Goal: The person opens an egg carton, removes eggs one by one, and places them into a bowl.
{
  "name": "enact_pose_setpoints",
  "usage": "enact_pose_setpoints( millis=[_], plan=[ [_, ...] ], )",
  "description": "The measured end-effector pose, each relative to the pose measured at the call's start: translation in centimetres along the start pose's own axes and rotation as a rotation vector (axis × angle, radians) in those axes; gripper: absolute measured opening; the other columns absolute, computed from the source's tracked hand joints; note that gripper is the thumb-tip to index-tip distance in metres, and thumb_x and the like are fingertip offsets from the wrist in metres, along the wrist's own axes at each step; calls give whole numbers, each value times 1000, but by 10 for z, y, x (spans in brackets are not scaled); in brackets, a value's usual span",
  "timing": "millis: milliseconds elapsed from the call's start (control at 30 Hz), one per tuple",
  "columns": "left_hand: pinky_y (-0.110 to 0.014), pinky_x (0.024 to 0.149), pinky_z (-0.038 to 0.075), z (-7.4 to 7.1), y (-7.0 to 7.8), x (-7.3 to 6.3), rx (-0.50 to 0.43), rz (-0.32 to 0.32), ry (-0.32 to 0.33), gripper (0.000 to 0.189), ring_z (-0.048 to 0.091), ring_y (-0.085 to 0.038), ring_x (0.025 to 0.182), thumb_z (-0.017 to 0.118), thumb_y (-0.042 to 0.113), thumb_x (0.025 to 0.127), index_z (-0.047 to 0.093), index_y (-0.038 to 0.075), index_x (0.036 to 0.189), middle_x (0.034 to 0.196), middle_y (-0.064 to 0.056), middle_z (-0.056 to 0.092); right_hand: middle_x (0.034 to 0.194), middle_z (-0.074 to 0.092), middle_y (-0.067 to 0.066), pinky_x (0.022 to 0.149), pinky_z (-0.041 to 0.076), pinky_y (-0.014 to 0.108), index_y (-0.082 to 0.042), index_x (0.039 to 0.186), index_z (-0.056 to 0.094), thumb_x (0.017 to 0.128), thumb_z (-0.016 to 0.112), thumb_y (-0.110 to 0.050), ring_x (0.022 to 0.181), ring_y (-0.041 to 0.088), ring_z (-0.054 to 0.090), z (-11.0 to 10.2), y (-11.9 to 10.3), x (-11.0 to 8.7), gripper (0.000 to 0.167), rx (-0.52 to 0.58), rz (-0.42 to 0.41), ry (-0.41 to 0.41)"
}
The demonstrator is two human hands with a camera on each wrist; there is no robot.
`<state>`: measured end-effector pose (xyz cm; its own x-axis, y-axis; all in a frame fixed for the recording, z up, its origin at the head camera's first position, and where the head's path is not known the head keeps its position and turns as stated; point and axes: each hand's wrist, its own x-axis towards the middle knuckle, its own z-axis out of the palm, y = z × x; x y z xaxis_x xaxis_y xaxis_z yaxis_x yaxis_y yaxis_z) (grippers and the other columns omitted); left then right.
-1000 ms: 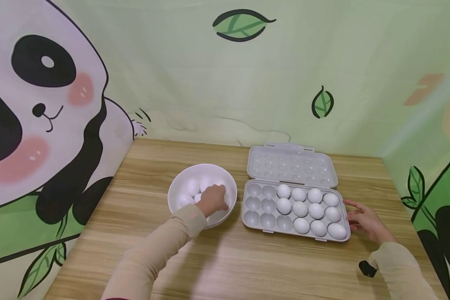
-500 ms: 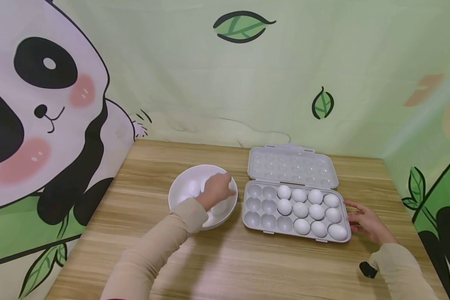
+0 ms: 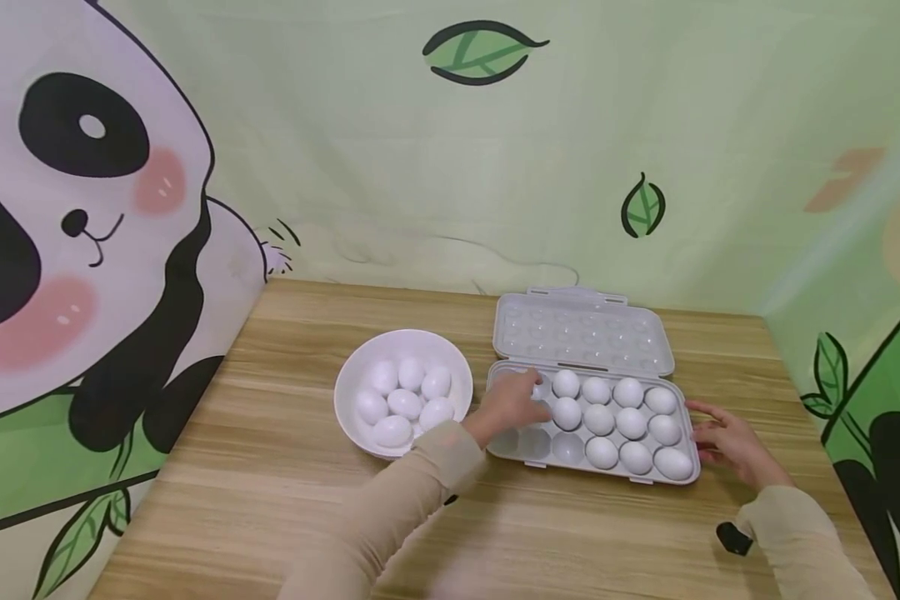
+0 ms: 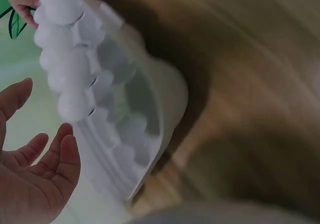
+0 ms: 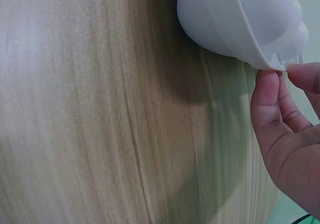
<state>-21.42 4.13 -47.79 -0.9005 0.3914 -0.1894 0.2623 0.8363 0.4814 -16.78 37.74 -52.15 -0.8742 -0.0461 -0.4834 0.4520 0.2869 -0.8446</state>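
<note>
A pale grey plastic egg tray [image 3: 592,477] lies with its lid [image 3: 585,333] folded back. White eggs [image 3: 600,419] fill its right-hand cups; cups at the left front are bare. My left hand [image 3: 508,402] hovers over the tray's left end, hiding some cups. In the left wrist view, the fingers [image 4: 70,156] are loosely bent, and I see no egg between them. My right hand [image 3: 735,442] pinches the rim at the tray's right end, thumb [image 5: 302,76] on one side and fingertips on the other. Left of the tray, a white bowl [image 3: 347,379] holds several eggs [image 3: 404,403].
The wooden table [image 3: 270,467] meets a wall cloth [image 3: 375,167] printed with a panda and leaves. A small black object [image 3: 735,538] shows at the right sleeve. Bowl and tray stand close together.
My left hand has left the bowl and moved right to above the tray's left end, uncovering the eggs in the bowl. The right hand stays at the tray's right end.
</note>
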Motion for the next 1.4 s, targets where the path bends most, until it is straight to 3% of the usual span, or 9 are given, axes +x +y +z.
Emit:
enact_pose_setpoints(
  millis=[167, 367, 600, 833, 1000, 1133, 1300, 1400],
  plan=[
    [-26, 68, 44, 27, 5, 5, -70, -17, 7, 55, 57, -16, 89, 70, 37, 70, 52, 12, 115, 104, -4, 60, 85, 56, -12, 62, 49, 25, -10, 136, 29, 85, 52, -6, 73, 2, 55, 1, 1, 1, 56, -17, -2, 6],
    [-25, 68, 44, 48, 10, 9, -113, -52, 51, 55, 55, -16, 86, 71, 39, 68, 54, 12, 112, 100, -5, 57, 82, 56, -12, 63, 49, 25, -6, 137, 25, 86, 50, -6, 72, 3, 55, 2, 1, 3, 57, -29, 1, 15],
    [-25, 60, 41, 60, 17, 12, -93, -161, 135, 49, 53, -16, 77, 70, 43, 66, 58, 16, 105, 94, -3, 54, 82, 56, -11, 63, 49, 26, -6, 137, 26, 86, 50, -6, 72, 3, 55, 4, 1, 6, 56, -36, -2, 17],
    [-25, 54, 38, 66, 18, 14, -46, -184, 198, 47, 53, -16, 73, 70, 45, 66, 59, 16, 101, 88, -2, 52, 84, 55, -11, 63, 48, 25, -11, 135, 31, 87, 50, -8, 73, 4, 55, 3, 3, 7, 52, -36, -12, 14],
    [-24, 58, 40, 63, 17, 16, -98, -182, 176, 47, 53, -15, 75, 70, 45, 65, 60, 16, 100, 90, -2, 53, 83, 55, -12, 63, 48, 24, -14, 133, 35, 86, 51, -7, 73, 4, 54, 3, 3, 6, 50, -23, -17, 11],
    [-23, 57, 40, 53, 16, 16, -216, -166, 146, 40, 50, -13, 69, 71, 43, 65, 62, 11, 89, 83, -2, 56, 81, 55, -13, 61, 48, 24, -18, 131, 38, 85, 51, -5, 72, 4, 54, 2, 4, 5, 49, -4, -23, 4],
    [-22, 48, 35, 29, 15, 18, -386, -186, 75, 35, 42, -11, 55, 71, 39, 66, 54, 8, 64, 61, 2, 48, 80, 54, -12, 61, 48, 24, -14, 132, 36, 84, 52, -5, 71, 4, 54, 1, 3, 5, 51, -4, -13, 8],
    [-21, 48, 32, 11, 14, 20, -429, -226, 0, 36, 40, -11, 56, 70, 41, 67, 51, 10, 64, 60, 2, 45, 81, 54, -11, 62, 48, 25, -10, 134, 32, 84, 52, -4, 72, 4, 54, 0, 3, 4, 54, -15, -2, 16]
  ],
)
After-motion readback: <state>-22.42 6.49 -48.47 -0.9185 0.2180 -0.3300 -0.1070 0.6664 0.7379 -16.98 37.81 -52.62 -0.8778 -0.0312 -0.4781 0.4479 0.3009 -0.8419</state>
